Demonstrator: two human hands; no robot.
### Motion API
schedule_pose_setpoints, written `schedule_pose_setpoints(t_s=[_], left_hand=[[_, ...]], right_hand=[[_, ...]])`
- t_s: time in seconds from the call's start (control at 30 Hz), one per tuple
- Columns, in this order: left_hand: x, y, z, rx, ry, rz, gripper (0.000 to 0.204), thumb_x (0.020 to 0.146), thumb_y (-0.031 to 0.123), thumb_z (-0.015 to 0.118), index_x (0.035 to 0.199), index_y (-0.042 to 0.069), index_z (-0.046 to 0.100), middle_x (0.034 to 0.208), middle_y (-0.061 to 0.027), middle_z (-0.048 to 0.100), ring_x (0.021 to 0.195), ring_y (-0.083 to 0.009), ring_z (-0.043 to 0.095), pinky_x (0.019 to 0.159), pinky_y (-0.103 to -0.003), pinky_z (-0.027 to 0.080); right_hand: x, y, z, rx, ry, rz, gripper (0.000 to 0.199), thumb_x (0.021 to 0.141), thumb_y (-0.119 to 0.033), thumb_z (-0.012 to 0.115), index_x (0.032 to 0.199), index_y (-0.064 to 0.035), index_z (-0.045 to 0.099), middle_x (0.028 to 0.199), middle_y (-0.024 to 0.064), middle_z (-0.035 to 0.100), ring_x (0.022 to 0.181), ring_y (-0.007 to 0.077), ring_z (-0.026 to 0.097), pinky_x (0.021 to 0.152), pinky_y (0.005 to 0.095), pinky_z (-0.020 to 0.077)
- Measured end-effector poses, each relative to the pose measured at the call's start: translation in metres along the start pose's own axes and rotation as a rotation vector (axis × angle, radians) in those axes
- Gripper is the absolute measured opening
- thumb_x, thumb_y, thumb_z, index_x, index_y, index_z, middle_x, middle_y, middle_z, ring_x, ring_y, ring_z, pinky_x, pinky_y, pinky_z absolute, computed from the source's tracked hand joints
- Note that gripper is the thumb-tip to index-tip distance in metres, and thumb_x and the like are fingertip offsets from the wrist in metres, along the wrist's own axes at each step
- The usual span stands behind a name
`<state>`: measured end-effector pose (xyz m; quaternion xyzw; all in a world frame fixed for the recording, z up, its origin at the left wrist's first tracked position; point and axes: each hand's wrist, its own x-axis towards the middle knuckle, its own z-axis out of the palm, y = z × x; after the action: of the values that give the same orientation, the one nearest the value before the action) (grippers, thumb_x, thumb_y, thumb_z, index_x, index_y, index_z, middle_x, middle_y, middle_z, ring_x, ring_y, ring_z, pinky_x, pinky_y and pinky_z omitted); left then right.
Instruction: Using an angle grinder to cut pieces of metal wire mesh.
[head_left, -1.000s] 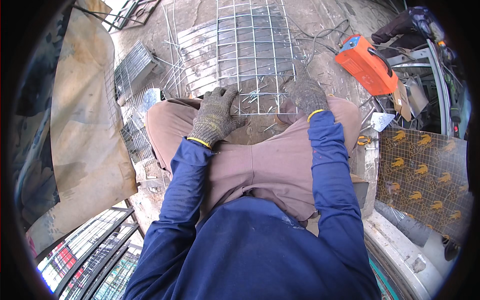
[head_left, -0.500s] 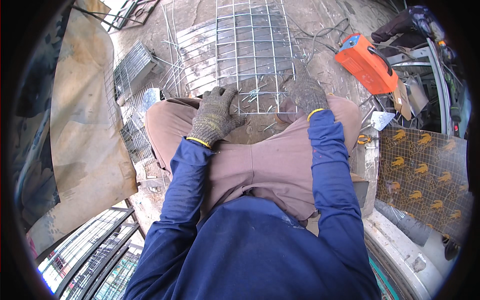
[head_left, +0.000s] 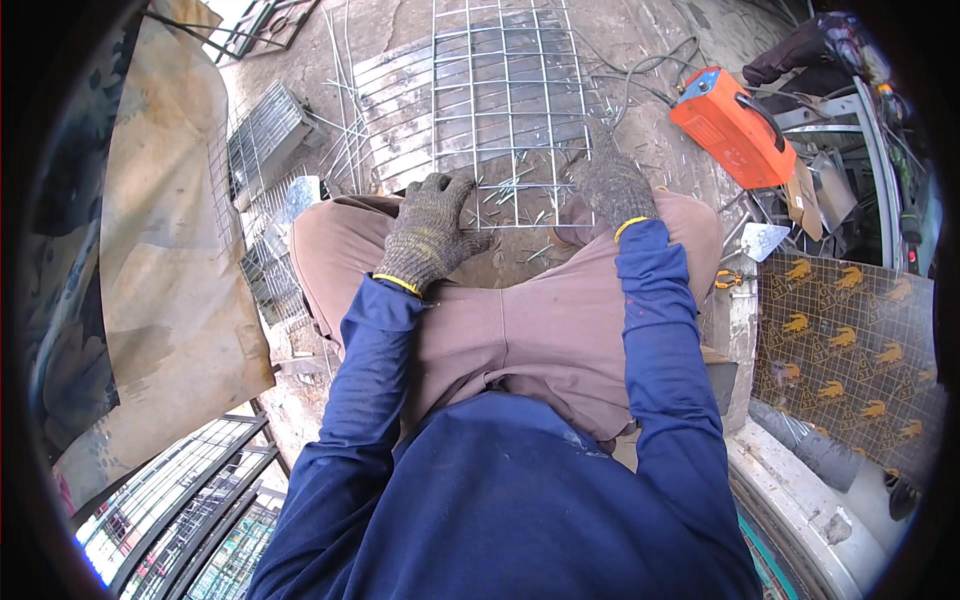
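Two gloved hands are what you have on the work, but start with the biggest thing in view: the tan sheet [head_left: 150, 250] that fills the ground to your left, creased and stained. Next in size is the wire mesh panel [head_left: 500, 100], a grid of thin steel rods lying flat on the concrete straight ahead of you, its near edge reaching your knees. Off to your right lies a dark patterned mat [head_left: 850, 340] with rows of small yellow figures on it. Beyond that, to the upper right, sits an orange welding machine [head_left: 735, 125] with a black strap, well apart from the panel. To the left of the panel a smaller folded mesh piece [head_left: 265, 130] rests on the ground, with loose rods scattered near it. At your lower left, dark metal grilles [head_left: 170, 500] lie side by side.

Your left hand [head_left: 430, 235] rests on the panel's near left corner, knitted glove on, fingers curled down together over the edge wire. Your right hand [head_left: 612, 185] lies on the near right part of the panel, fingers spread slightly and pressed flat on the rods; you cannot tell whether it grips any wire. A small pair of orange-handled pliers [head_left: 728, 281] lies just beside your right knee.
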<state>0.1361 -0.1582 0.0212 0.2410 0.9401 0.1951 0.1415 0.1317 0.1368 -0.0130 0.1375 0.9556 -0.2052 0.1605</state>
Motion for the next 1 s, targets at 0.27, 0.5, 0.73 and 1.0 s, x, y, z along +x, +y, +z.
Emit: schedule_pose_setpoints(t_s=[0.27,0.5,0.73,1.0], left_hand=[[0.0,-0.003,0.003,-0.002,-0.016,-0.004,0.087,0.075,0.04,0.091,0.149,0.017,0.051,0.138,-0.0207,0.057,0.125,-0.0444,0.055,0.108,-0.054,0.049],[0.001,-0.001,0.0,-0.004,-0.038,-0.015,0.086,0.074,0.04,0.091,0.148,0.016,0.053,0.137,-0.0211,0.057,0.126,-0.0441,0.055,0.108,-0.053,0.048],[0.0,-0.002,0.003,-0.007,-0.002,0.006,0.085,0.073,0.041,0.092,0.145,0.015,0.054,0.133,-0.0209,0.059,0.123,-0.0437,0.056,0.107,-0.052,0.049],[-0.001,-0.002,0.004,-0.013,0.014,0.019,0.085,0.072,0.041,0.092,0.144,0.015,0.055,0.131,-0.02,0.06,0.12,-0.0437,0.057,0.105,-0.053,0.049]], right_hand=[[-0.005,-0.002,-0.009,-0.035,-0.049,-0.096,0.084,0.092,-0.029,0.065,0.165,-0.0228,0.025,0.128,0.0321,0.067,0.113,0.0498,0.067,0.098,0.0583,0.0526],[-0.006,-0.004,-0.01,-0.093,-0.061,-0.138,0.083,0.092,-0.029,0.064,0.165,-0.0221,0.025,0.126,0.0325,0.068,0.111,0.0506,0.068,0.096,0.059,0.0528],[0.001,-0.003,-0.004,0.0,-0.037,0.017,0.084,0.092,-0.027,0.065,0.165,-0.0192,0.024,0.126,0.0318,0.068,0.111,0.0491,0.069,0.095,0.0579,0.0544],[-0.005,-0.009,-0.014,-0.004,-0.044,-0.05,0.085,0.092,-0.029,0.065,0.165,-0.02,0.023,0.128,0.0323,0.067,0.112,0.0494,0.068,0.097,0.0579,0.0536]])
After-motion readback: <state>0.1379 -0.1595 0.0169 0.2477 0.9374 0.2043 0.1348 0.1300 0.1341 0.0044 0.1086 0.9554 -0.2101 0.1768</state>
